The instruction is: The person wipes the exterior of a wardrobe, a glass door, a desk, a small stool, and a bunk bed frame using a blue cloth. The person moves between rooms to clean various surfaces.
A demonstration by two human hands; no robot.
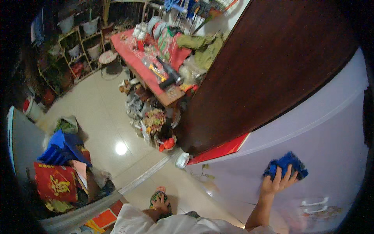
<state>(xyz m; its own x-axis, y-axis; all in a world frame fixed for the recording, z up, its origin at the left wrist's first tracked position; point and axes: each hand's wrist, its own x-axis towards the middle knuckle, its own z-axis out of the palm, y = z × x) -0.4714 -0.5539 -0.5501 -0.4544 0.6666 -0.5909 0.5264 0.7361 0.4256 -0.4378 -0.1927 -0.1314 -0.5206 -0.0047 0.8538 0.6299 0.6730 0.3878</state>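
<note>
My right hand [277,182] presses a dark blue cloth [287,166] against the pale lilac surface [245,175] of a cabinet or panel at the right, its fingers spread over the cloth. Two white handles [315,204] are fixed on that surface, below and right of the hand. My left hand [160,203] rests low, near my leg at the bottom centre, over dark green patterned fabric; whether it grips the fabric is not clear. A bare foot [161,189] shows just beyond it.
A dark brown door or panel [263,67] rises at upper right. Beyond stands a table with a red cover [125,49], heaped with clothes and tools; bags crowd the floor beside it. A blue container [62,146] and a red bag [55,182] stand at left. A threshold [149,171] crosses the tiled floor.
</note>
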